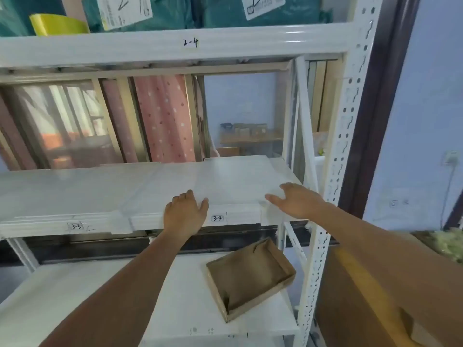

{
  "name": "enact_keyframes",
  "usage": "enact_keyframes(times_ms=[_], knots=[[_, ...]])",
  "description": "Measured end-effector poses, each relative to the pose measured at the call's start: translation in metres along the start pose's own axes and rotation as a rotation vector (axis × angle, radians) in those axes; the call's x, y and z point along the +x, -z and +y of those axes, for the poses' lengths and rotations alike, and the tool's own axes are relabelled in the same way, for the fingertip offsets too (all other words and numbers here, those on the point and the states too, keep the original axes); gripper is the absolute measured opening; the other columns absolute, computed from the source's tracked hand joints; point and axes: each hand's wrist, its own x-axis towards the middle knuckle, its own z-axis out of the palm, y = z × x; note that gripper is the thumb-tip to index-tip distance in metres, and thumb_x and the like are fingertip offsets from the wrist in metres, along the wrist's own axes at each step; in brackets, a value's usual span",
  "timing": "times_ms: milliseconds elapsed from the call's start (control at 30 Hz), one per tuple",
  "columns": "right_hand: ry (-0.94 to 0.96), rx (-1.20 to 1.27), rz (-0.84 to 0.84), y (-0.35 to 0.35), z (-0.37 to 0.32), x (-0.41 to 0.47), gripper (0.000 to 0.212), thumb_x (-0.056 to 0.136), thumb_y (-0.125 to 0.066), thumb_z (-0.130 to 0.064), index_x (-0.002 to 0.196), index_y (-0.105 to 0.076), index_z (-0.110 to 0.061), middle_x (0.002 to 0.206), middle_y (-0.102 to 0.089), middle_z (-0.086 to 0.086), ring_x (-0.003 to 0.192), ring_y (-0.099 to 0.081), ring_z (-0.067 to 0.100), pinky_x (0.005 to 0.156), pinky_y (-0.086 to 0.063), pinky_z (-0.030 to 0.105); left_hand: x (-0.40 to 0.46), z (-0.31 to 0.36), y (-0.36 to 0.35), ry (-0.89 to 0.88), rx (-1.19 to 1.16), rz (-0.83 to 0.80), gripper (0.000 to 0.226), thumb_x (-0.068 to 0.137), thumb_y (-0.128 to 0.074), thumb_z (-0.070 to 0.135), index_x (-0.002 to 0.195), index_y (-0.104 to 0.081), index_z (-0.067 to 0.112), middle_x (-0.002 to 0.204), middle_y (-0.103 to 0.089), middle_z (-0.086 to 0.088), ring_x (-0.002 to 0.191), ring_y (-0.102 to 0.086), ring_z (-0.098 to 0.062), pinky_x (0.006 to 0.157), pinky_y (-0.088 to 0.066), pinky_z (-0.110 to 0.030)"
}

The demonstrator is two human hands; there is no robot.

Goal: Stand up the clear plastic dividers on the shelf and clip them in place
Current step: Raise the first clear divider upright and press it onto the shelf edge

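Observation:
A clear plastic divider (233, 181) lies flat on the white middle shelf (75, 191), above the label "3-4". Its faint edges run from the shelf's front toward the back. My left hand (185, 211) rests at the front edge on the divider's near left corner, fingers spread. My right hand (295, 199) lies open at the divider's near right corner, fingers pointing left over the sheet. Neither hand visibly grips it. Another clear sheet (120, 221) seems to overhang the front rail further left.
A white perforated upright (348, 136) stands right of my right hand. An open cardboard tray (250, 274) sits on the lower shelf. Teal parcels (175, 11) and a yellow object (57, 23) fill the top shelf. A large cardboard box (390, 291) stands at the lower right.

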Motion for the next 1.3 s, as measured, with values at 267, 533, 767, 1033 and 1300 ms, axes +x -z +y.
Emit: enact_keyframes(times_ms=[267, 533, 767, 1033, 1300], knots=[[-0.036, -0.065, -0.106, -0.004, 0.006, 0.049, 0.095, 0.088, -0.020, -0.087, 0.148, -0.044, -0.017, 0.142, -0.058, 0.009, 0.123, -0.057, 0.030, 0.089, -0.045, 0.041, 0.032, 0.013, -0.021, 0.095, -0.012, 0.001, 0.055, 0.104, -0.034, 0.055, 0.113, -0.060, 0.008, 0.103, -0.066, -0.011, 0.100, -0.059, -0.030, 0.087, -0.052, -0.042], [-0.060, 0.044, -0.072, -0.009, -0.006, 0.061, 0.090, 0.090, -0.031, -0.084, 0.148, -0.047, -0.017, 0.143, -0.057, 0.009, 0.125, -0.056, 0.029, 0.095, -0.047, 0.038, 0.044, 0.020, -0.032, 0.170, -0.254, -0.020, 0.057, 0.100, -0.046, 0.049, 0.130, -0.059, 0.002, 0.111, -0.069, -0.013, 0.121, -0.050, -0.035, 0.099, -0.047, -0.045], [-0.080, 0.196, -0.096, 0.009, 0.002, 0.069, 0.098, 0.075, -0.065, -0.081, 0.150, -0.049, -0.020, 0.157, -0.044, 0.000, 0.140, -0.044, 0.023, 0.109, -0.037, 0.035, 0.053, 0.015, -0.022, 0.230, -0.628, 0.045, 0.066, 0.089, -0.071, 0.039, 0.147, -0.052, 0.016, 0.108, -0.069, 0.003, 0.124, -0.056, -0.028, 0.104, -0.046, -0.036], [-0.025, 0.435, -0.207, 0.021, 0.020, 0.076, 0.107, 0.048, -0.092, -0.070, 0.142, -0.055, -0.033, 0.142, -0.057, 0.004, 0.127, -0.056, 0.019, 0.107, -0.046, 0.036, 0.073, 0.015, 0.003, 0.184, -1.071, 0.259, 0.074, 0.086, -0.085, 0.031, 0.149, -0.047, 0.026, 0.140, -0.054, 0.008, 0.120, -0.058, -0.020, 0.097, -0.047, -0.027], [0.045, 0.528, -0.239, 0.020, 0.025, 0.078, 0.090, 0.055, -0.100, -0.047, 0.136, -0.064, -0.033, 0.130, -0.064, 0.004, 0.125, -0.059, 0.016, 0.108, -0.046, 0.034, 0.091, 0.048, 0.036, 0.000, -1.465, 0.188, 0.078, 0.081, -0.085, -0.002, 0.146, -0.047, 0.020, 0.127, -0.070, 0.004, 0.114, -0.068, -0.009, 0.100, -0.056, -0.034]])
